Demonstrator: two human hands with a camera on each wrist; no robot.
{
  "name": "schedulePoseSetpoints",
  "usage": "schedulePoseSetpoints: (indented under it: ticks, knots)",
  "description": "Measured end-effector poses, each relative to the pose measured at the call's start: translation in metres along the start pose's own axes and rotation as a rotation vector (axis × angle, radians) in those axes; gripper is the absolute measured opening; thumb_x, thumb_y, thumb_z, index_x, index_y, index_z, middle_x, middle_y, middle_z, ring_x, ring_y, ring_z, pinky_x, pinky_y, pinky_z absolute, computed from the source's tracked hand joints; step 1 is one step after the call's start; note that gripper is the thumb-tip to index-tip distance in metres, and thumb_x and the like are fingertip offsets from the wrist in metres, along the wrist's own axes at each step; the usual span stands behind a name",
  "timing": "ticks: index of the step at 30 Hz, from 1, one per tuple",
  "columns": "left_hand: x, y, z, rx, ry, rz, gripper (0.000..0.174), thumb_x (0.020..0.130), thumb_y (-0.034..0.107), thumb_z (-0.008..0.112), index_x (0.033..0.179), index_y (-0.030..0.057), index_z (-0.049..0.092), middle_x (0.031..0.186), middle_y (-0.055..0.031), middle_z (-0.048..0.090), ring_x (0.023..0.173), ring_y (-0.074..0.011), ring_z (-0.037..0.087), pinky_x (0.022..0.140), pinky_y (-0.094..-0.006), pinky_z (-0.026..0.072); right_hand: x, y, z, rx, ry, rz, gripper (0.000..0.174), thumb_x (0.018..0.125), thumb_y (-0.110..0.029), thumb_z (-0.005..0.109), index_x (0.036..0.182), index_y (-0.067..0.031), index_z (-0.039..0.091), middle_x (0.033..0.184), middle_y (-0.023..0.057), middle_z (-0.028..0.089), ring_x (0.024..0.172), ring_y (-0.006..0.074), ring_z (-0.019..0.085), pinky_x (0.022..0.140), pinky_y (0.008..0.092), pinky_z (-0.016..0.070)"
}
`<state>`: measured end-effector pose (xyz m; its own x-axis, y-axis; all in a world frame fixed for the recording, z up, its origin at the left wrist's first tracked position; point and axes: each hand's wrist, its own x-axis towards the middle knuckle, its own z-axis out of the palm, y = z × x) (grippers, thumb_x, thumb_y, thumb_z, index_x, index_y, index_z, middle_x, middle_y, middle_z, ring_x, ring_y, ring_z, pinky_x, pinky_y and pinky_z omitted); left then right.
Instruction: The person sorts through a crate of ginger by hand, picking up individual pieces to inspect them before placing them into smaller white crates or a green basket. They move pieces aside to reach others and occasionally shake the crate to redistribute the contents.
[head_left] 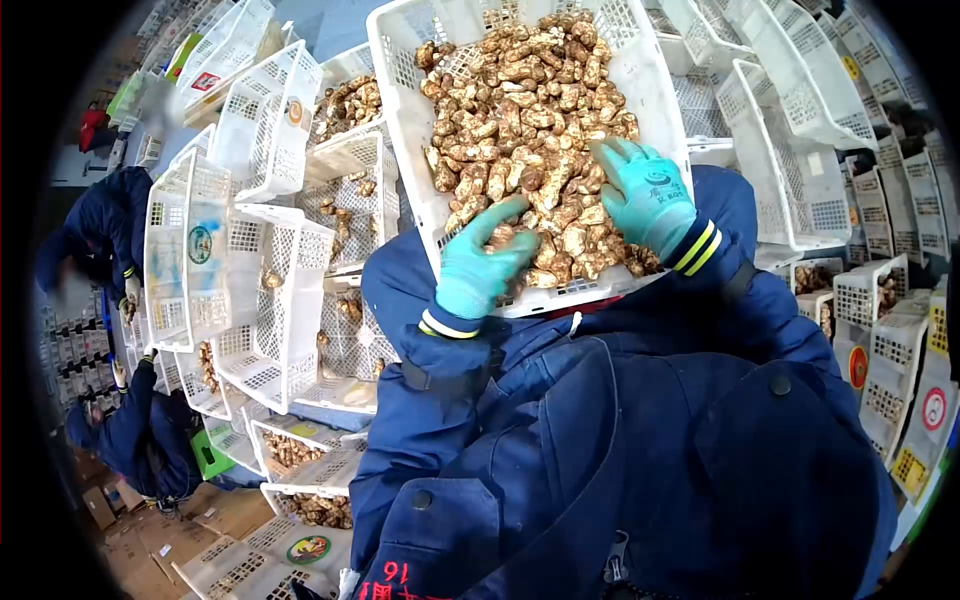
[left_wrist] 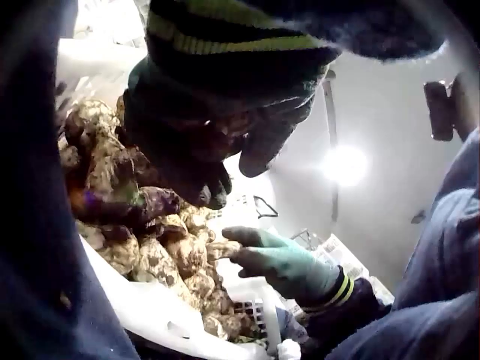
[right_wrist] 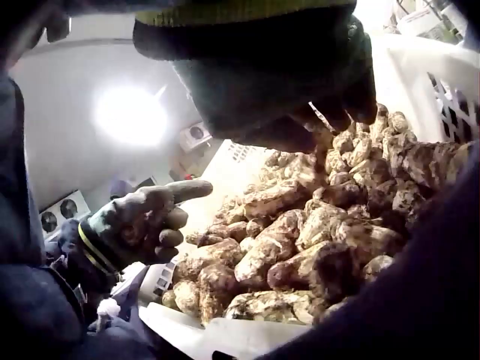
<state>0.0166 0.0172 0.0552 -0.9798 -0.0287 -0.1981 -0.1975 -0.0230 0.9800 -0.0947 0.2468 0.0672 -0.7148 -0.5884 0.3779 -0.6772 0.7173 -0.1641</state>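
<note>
A white plastic crate (head_left: 405,130) stands at my lap, heaped with brown-and-cream, dirt-specked mushrooms (head_left: 520,110). Both hands wear teal work gloves. My left hand (head_left: 478,268) is over the near left part of the heap, fingers spread apart; in the right wrist view its index finger (right_wrist: 191,190) points out over the mushrooms while the others bend. On the heap's right side rests my right hand (head_left: 648,198), its fingers extended across the mushrooms. From the left wrist, the right hand's fingertips (left_wrist: 231,234) appear right at a pale mushroom (left_wrist: 223,250).
Stacked white crates (head_left: 265,300) stand along my left, some with mushrooms inside. More crates (head_left: 790,150) line the right side. Two people in dark blue clothing (head_left: 130,435) work at the far left. Cardboard (head_left: 160,530) covers the floor at lower left.
</note>
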Motion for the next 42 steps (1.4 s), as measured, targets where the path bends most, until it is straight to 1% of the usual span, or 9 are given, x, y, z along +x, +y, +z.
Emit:
schedulePoseSetpoints:
  ticks: [5, 12, 18, 25, 30, 31, 34, 39, 42]
  knots:
    - [0.009, 0.006, 0.027, 1.045, -0.103, -0.013, 0.077, 0.077, 0.058, 0.073, 0.129, 0.0030, 0.059, 0.106, -0.0183, 0.068, 0.099, -0.0332, 0.066, 0.084, -0.0406, 0.0527, -0.018, -0.026, 0.005, 0.162, -0.486, -0.302, 0.049, 0.071, -0.015, 0.067, 0.118, -0.0068, 0.061, 0.111, 0.0112, 0.061, 0.105, 0.0295, 0.058, 0.086, 0.0435, 0.0465]
    - [0.010, 0.000, 0.031, 1.183, -0.078, 0.020, 0.066, 0.081, 0.048, 0.073, 0.129, 0.0049, 0.058, 0.106, -0.0164, 0.067, 0.099, -0.0326, 0.064, 0.084, -0.0424, 0.0517, -0.021, -0.036, -0.002, 0.020, -0.631, -0.132, 0.034, 0.077, -0.026, 0.067, 0.109, -0.0128, 0.067, 0.113, 0.0075, 0.059, 0.109, 0.0260, 0.055, 0.084, 0.0426, 0.0456]
    - [0.009, -0.010, 0.009, 0.273, 0.022, -0.222, 0.041, 0.080, 0.015, 0.077, 0.120, 0.0068, 0.066, 0.085, -0.0074, 0.070, 0.061, -0.0123, 0.064, 0.056, -0.0284, 0.0522, -0.039, -0.018, 0.009, 0.166, -0.568, -0.131, 0.050, 0.073, -0.021, 0.069, 0.120, -0.0061, 0.060, 0.111, 0.0121, 0.060, 0.103, 0.0310, 0.055, 0.087, 0.0435, 0.0435]
    - [0.003, -0.011, -0.025, -0.388, 0.143, -0.196, 0.038, 0.092, 0.012, 0.065, 0.129, 0.0030, 0.059, 0.091, -0.0030, 0.067, 0.068, -0.0117, 0.065, 0.053, -0.0210, 0.0511, -0.025, -0.006, 0.014, 0.290, -0.471, -0.109, 0.031, 0.072, -0.020, 0.071, 0.102, -0.0103, 0.068, 0.094, 0.0137, 0.064, 0.092, 0.0327, 0.060, 0.083, 0.0440, 0.0478]
    - [0.011, -0.008, -0.074, -1.125, -0.101, -0.039, 0.029, 0.099, 0.027, 0.059, 0.118, 0.0054, 0.055, 0.103, -0.0080, 0.064, 0.062, -0.0103, 0.058, 0.048, -0.0199, 0.0490, -0.009, 0.003, -0.002, 1.222, -0.538, 0.604, 0.023, 0.083, -0.014, 0.071, 0.104, -0.0028, 0.069, 0.096, 0.0087, 0.069, 0.091, 0.0182, 0.067, 0.079, 0.0312, 0.0530]
    - [0.011, -0.006, -0.090, -1.153, 0.041, 0.050, 0.031, 0.100, 0.029, 0.057, 0.119, 0.0043, 0.055, 0.109, -0.0091, 0.063, 0.063, -0.0097, 0.058, 0.049, -0.0196, 0.0501, -0.020, 0.016, 0.016, 1.228, -0.437, 0.327, 0.028, 0.090, -0.017, 0.064, 0.112, -0.0001, 0.065, 0.102, 0.0091, 0.068, 0.090, 0.0179, 0.066, 0.078, 0.0287, 0.0532]
    - [0.013, -0.003, -0.123, -1.008, 0.315, 0.135, 0.039, 0.100, 0.031, 0.055, 0.124, 0.0006, 0.057, 0.130, -0.0156, 0.062, 0.080, -0.0091, 0.066, 0.053, -0.0175, 0.0499, -0.027, 0.014, 0.014, 1.436, -0.476, 0.374, 0.031, 0.099, -0.020, 0.052, 0.120, 0.0017, 0.059, 0.115, 0.0139, 0.063, 0.095, 0.0218, 0.066, 0.081, 0.0308, 0.0540]
    - [-0.002, 0.002, -0.052, -0.842, 0.038, -0.072, 0.041, 0.101, 0.027, 0.053, 0.129, -0.0025, 0.050, 0.116, -0.0144, 0.062, 0.082, -0.0165, 0.064, 0.060, -0.0230, 0.0526, -0.022, -0.001, 0.020, 2.313, -0.556, 0.845, 0.019, 0.100, -0.017, 0.050, 0.099, 0.0016, 0.053, 0.098, 0.0082, 0.059, 0.079, 0.0134, 0.065, 0.060, 0.0213, 0.0501]
    - [0.015, -0.009, -0.022, -0.991, -0.333, -0.155, 0.043, 0.101, 0.027, 0.051, 0.133, -0.0021, 0.048, 0.120, -0.0152, 0.060, 0.095, -0.0245, 0.065, 0.075, -0.0331, 0.0570, -0.016, -0.001, 0.020, 1.871, -0.515, 0.697, 0.020, 0.099, -0.016, 0.052, 0.108, 0.0014, 0.058, 0.109, 0.0100, 0.061, 0.079, 0.0132, 0.066, 0.062, 0.0229, 0.0523]
